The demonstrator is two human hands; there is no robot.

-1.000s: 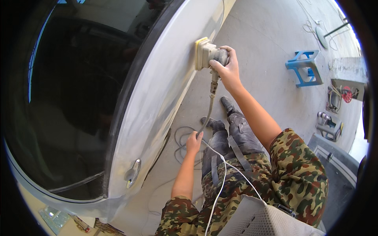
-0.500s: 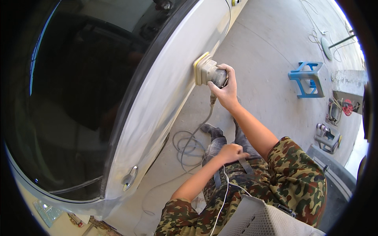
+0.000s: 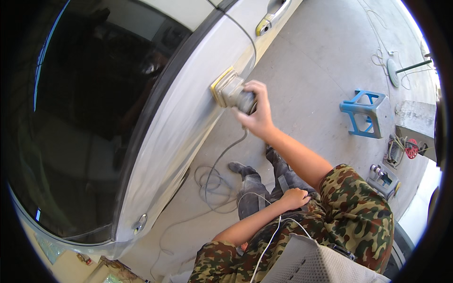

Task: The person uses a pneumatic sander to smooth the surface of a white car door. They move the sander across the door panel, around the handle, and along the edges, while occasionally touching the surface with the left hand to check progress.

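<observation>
Door panel (image 3: 177,113) is showing patchy white-grey, sander (image 3: 231,93) pale grey with yellow edge. Shirt (image 3: 361,207) is showing green-brown-black camo, stool (image 3: 380,113) blue and grey.

The pad sander (image 3: 231,91) looks matt plastic, the car door (image 3: 171,134) smooth and dull, its dark window (image 3: 85,155) glossy glass, the camouflage shirt (image 3: 356,212) cloth

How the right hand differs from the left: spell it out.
The right hand grips the sander against the car panel; the left hand is well away from it. The right hand reaches out from the body, while the left hand is close to the camouflage shirt. Both are bare.
</observation>
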